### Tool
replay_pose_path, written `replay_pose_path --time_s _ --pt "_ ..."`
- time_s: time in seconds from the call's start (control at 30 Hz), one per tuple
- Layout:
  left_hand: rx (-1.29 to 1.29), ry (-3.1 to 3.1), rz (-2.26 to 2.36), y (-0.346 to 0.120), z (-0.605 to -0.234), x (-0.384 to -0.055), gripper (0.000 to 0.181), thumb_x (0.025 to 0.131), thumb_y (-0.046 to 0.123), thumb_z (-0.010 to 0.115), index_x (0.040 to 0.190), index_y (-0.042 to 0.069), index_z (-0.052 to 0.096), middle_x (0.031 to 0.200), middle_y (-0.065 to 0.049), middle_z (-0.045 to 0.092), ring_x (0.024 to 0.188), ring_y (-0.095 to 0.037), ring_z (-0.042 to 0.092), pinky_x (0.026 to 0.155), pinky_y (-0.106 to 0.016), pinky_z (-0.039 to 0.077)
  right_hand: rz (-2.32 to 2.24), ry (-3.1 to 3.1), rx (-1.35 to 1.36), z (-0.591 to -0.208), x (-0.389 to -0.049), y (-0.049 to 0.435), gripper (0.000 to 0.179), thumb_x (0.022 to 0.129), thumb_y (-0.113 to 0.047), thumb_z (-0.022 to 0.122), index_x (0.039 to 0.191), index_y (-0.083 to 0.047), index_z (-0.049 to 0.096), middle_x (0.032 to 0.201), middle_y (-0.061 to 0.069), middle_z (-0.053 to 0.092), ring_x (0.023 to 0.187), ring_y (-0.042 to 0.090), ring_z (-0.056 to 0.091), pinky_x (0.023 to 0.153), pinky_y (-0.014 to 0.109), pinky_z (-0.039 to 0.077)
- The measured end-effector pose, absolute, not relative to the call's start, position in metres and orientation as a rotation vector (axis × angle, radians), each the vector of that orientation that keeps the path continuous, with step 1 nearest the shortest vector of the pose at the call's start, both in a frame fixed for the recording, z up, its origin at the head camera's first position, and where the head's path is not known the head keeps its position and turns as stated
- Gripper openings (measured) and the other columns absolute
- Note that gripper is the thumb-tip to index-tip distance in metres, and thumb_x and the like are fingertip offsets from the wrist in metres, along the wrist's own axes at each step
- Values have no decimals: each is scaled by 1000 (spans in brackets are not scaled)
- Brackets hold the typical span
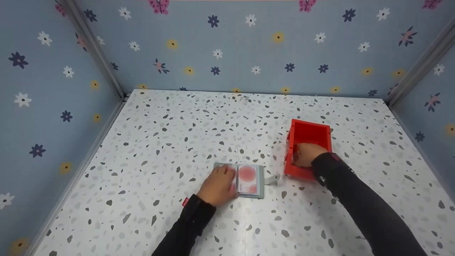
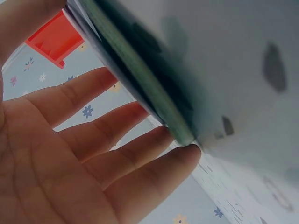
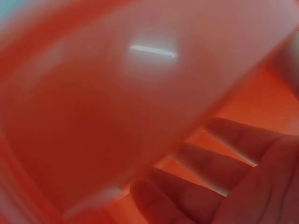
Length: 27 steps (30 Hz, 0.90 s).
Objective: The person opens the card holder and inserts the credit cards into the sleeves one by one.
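On the open little book, my left hand lies, fingers loose and straight | inside the red box, my right hand, fingers nearly straight | book sits left of box, white strap between.

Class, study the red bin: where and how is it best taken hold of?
Probably by the far wall of the red bin, coming down from above and pinching the rim: the bin's top is open, and that wall's rim is uncovered, while the right hand reaches inside nearer the front.
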<state>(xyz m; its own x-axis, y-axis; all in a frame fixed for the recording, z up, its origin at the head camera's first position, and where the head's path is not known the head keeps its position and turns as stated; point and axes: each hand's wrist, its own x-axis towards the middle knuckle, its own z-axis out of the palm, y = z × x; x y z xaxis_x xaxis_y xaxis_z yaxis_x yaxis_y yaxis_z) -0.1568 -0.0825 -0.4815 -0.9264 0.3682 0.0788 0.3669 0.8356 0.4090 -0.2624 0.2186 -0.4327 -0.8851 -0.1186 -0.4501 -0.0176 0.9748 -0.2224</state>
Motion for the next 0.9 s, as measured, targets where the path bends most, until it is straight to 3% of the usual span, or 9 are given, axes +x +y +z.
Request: replay_pose_path --time_s 0.3,0.7,0.9 --pt "596 3001 658 -82 -480 -157 43 82 17 68 121 -1 60 126 -20 59 122 -36 53 110 -45 42 -195 2692 -198 -437 -264 217 16 86 -13 65 97 -2 67 74 8 63 75 25 56 74 36 49" --pt "625 3012 654 -83 -481 -156 45 79 18 71 119 -1 60 124 -22 60 120 -38 54 107 -47 44 -136 2773 -289 -436 -261 217 25 86 -11 61 108 1 65 97 20 61 85 32 55 82 50 53" --pt "607 2994 668 -83 -480 -157 46 79 17 71 121 0 60 127 -22 59 123 -38 52 109 -47 43 -147 2778 -278 -435 -261 215 26 86 -11 63 108 1 59 95 20 63 87 33 55 87 51 52"
